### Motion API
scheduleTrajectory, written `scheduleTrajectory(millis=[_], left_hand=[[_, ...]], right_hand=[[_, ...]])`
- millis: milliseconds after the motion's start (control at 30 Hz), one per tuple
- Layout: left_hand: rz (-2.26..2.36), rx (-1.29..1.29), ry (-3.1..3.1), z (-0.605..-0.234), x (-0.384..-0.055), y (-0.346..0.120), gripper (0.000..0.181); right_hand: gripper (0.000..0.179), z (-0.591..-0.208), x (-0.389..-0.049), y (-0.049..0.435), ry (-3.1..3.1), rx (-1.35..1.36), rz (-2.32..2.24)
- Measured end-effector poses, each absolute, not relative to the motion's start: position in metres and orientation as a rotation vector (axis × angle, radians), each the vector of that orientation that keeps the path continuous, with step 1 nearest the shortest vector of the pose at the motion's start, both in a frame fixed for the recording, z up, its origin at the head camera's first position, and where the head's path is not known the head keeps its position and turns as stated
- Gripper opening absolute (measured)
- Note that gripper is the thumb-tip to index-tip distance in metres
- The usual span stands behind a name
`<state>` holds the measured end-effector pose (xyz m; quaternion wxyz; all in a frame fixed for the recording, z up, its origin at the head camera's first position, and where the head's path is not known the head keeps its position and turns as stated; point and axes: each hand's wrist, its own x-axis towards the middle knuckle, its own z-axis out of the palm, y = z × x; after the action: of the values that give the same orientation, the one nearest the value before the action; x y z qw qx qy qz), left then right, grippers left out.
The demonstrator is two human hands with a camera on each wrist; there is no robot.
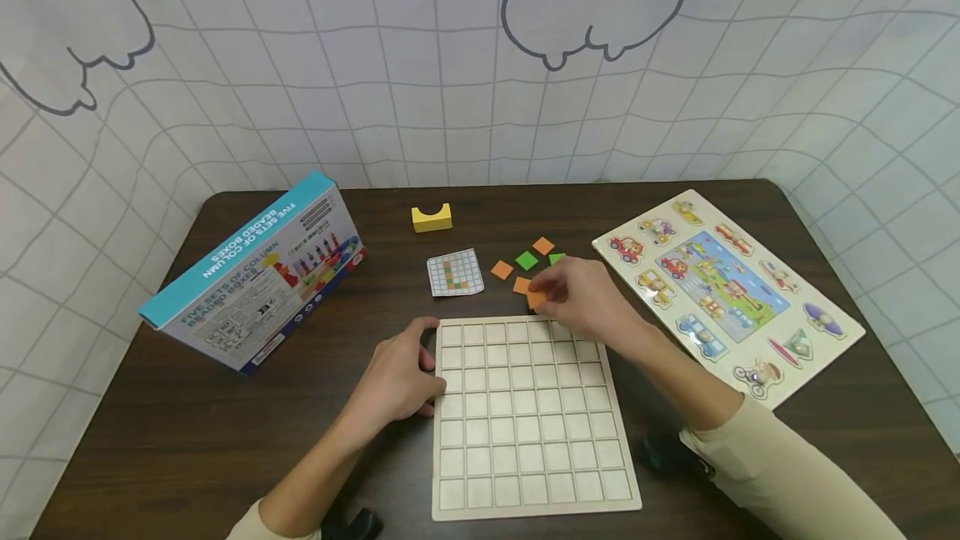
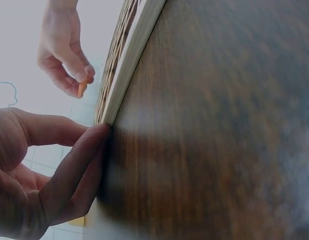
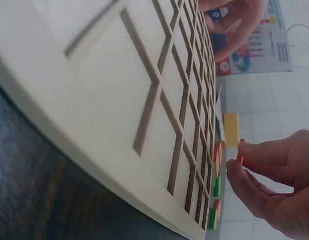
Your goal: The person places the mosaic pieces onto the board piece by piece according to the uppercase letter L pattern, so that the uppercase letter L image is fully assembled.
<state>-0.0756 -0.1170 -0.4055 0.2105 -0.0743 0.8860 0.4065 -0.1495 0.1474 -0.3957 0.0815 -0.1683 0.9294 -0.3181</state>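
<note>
A pale wooden grid board (image 1: 536, 515) lies flat on the table, its square cells bare. At its left edge is my left hand (image 1: 399, 375), fingers bent and fingertips against the rim, holding the board (image 2: 137, 55). Just over the far rim, my right hand (image 1: 585, 298) pinches an orange square tile (image 1: 536, 299) between thumb and fingertips; the right wrist view shows this tile (image 3: 241, 152) edge-on. Loose orange tiles (image 1: 502, 270) and green tiles (image 1: 527, 261) lie beyond the board. Left of them is a small pattern card (image 1: 467, 280) with a coloured grid.
A blue and white toy box (image 1: 262, 282) stands at the left. At the back sits a yellow block (image 1: 432, 219) with a curved notch. A picture puzzle board (image 1: 727, 290) lies on the right, near my right forearm. Grid-patterned cloth (image 1: 450, 107) surrounds the table.
</note>
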Motion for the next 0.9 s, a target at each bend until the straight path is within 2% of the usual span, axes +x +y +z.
scheduleTrajectory(millis=[900], left_hand=[[1.129, -0.193, 2.469, -0.405, -0.075, -0.117, 0.084]], right_hand=[[0.018, -0.401, -0.115, 0.117, 2.710, -0.583, -0.970]])
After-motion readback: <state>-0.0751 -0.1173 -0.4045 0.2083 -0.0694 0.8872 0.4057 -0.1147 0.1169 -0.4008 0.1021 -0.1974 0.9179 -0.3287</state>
